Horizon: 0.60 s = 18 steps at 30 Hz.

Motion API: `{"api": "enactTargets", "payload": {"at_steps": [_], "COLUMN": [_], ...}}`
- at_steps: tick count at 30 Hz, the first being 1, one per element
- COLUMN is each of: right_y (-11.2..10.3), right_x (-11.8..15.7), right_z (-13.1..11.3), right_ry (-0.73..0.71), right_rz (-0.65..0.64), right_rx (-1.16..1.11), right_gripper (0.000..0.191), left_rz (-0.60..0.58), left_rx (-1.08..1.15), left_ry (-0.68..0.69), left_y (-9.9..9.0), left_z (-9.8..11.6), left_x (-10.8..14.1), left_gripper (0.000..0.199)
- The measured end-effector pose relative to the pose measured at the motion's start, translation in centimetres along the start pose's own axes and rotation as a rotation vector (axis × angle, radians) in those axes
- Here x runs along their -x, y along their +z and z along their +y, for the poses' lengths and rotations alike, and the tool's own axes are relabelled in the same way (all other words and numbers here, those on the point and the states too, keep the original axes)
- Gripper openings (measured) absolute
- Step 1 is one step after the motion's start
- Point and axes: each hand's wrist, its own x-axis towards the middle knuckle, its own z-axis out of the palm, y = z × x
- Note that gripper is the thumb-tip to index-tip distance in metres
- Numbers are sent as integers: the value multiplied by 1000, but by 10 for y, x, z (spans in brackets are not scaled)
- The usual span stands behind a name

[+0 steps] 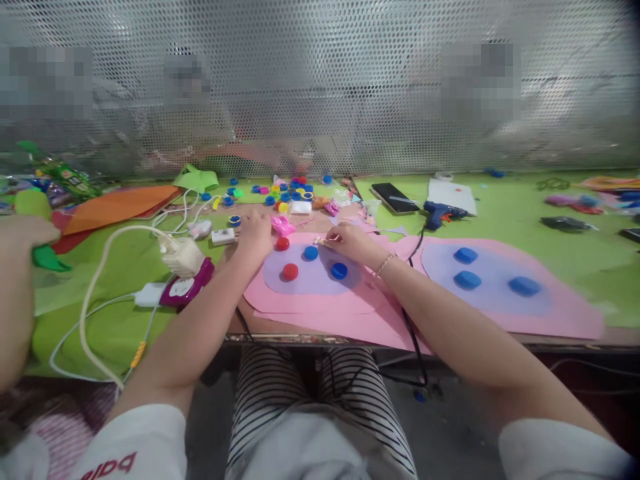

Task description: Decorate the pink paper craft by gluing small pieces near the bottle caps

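Observation:
My left hand rests on the table with its fingers spread, beside a shiny pink piece and a white rectangular block. Over the far edge of a lilac paper oval, my right hand is closed in a pinch on a small whitish piece, too small to name. The oval lies on a pink paper shape. On it sit a red bottle cap, another red cap, a blue cap and a second blue cap.
At right, another pink paper shape carries three blue caps. Behind lie a blue glue gun, a phone and several loose caps. A purple power strip with cords sits left. Another person's arm reaches in there.

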Motion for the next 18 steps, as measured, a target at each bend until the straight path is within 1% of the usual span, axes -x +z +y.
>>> {"api": "enactTargets", "payload": {"at_steps": [2,6,11,15,18], "right_y": [0,1,0,0,1], "right_x": [0,0,1,0,0], "right_z": [0,-1,-3,-4,-3], "right_ry": [4,7,-4,-20,-23], "right_rz": [-3,10,0,2,3], "right_rx": [8,13,-2,-12,-8], "right_gripper": [25,27,23,20,19], "left_rz": [-9,-76,-82,-31,-48], "left_rx": [28,51,100,123,109], "left_ry": [-22,-49,-85,-47,-38], "left_y": [-1,-2,-1,1,1], "left_z": [-2,-11,-20,-17,-12], "left_x": [-3,-10,-14,-12,-10], "left_gripper": [35,31,28,22,22]}}
